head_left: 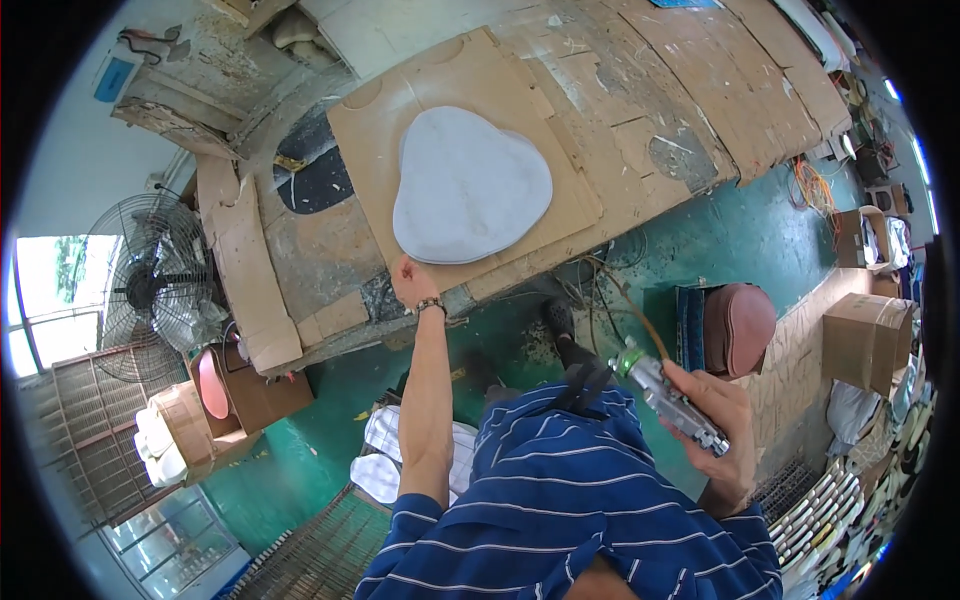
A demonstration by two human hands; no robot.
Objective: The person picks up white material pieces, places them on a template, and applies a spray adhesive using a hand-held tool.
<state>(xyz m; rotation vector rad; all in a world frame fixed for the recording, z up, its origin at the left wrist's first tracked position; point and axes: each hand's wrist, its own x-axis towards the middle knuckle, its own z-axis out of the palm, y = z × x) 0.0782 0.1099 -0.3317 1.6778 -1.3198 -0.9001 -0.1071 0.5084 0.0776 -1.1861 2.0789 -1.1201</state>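
Observation:
A pale grey, rounded three-lobed seat pad (470,185) lies on a flat cardboard sheet (365,110) on the workbench. Another layer's edge peeks out at its upper right. My left hand (413,284), a beaded bracelet at its wrist, is curled at the near edge of the pad and the sheet's near corner. Whatever its fingers may hold is hidden. Away from the bench, at my right side, my right hand (722,415) is wrapped round a metal spray gun (672,402) with a green part at its front end. A brown hose hangs near the gun.
Worn cardboard covers the workbench (640,110). At left stands a wire-caged fan (150,285) beside an open carton (235,400). Brown pads (740,325) sit in a box at right, with another carton (868,340) beyond. Hoses (605,285) trail below the bench edge.

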